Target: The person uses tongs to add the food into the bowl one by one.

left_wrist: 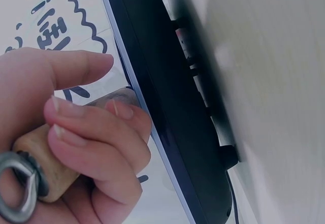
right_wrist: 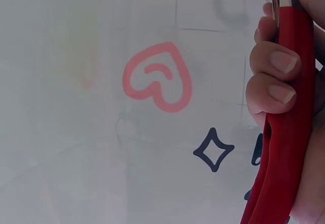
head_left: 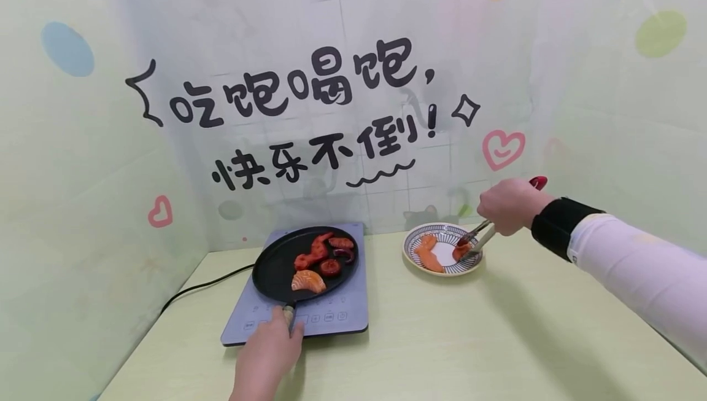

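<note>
A black frying pan sits on a flat induction cooker. My left hand grips the pan's wooden handle, fingers curled round it. In the pan's right half lie an orange salmon-like slice, a red wing-like piece and several other reddish pieces. My right hand holds red-handled tongs over a patterned plate. Their tips meet a small orange-red piece at the plate's right side; whether they clamp it, I cannot tell. Another orange slice lies at the plate's left.
A black cord runs from behind the cooker to the left over the pale table. Close behind the cooker and plate stands a printed backdrop. Side panels rise left and right.
</note>
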Demonstrator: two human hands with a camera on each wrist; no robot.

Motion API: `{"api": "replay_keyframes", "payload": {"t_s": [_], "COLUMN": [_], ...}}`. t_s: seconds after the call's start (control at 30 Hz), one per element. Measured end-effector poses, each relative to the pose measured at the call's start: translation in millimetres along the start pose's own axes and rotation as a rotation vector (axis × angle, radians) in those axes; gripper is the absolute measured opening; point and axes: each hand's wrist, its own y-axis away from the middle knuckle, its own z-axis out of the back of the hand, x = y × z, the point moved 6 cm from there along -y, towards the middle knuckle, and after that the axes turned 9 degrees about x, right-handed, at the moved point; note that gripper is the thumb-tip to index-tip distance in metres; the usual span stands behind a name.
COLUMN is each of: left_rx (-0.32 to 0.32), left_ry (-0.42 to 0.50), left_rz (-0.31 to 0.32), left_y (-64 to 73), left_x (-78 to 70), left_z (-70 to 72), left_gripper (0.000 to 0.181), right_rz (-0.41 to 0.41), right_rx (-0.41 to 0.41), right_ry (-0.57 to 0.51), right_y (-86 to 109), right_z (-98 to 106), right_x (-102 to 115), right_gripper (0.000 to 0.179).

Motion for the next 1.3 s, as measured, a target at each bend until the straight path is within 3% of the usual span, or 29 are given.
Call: {"api": "replay_keyframes", "payload": {"t_s": [0.37, 0.67, 0.9, 1.03, 1.3], "left_rx": [-0.026, -0.016, -0.007, -0.001, -0.011], "left_ry": [0.003, 0.006, 0.015, 0.013, 0.012], "left_rz": [-0.02, -0.016, -0.007, 0.005, 0.003], "left_y": [1.1, -0.2, 0.6, 1.4, 2.1], "left_x": [2.0, 1.5, 3.0, 3.5, 2.1], "left_z": [-0.3, -2.3, -1.6, -1.5, 1.5], "left_gripper": [0.073, 0.073, 0.074, 0.074, 0.073], "right_rz": [0.024, 0.02, 0.014, 0.013, -0.068], "right_rx": [-0.012, 0.015, -0.041, -0.044, 0.036], "right_ry": [-0.001, -0.178, -0.252, -0.385, -0.801], "right_y": [-7.3, -11.4, -15.5, -17.4, -14.5], "right_z": [-12.4, -21.5, -34.5, -51.5, -98.6], "right_x": [3.4, 5.8, 9.6, 9.2, 9.0], "right_gripper": [0.03, 0.023, 0.02, 0.019, 0.025]}}
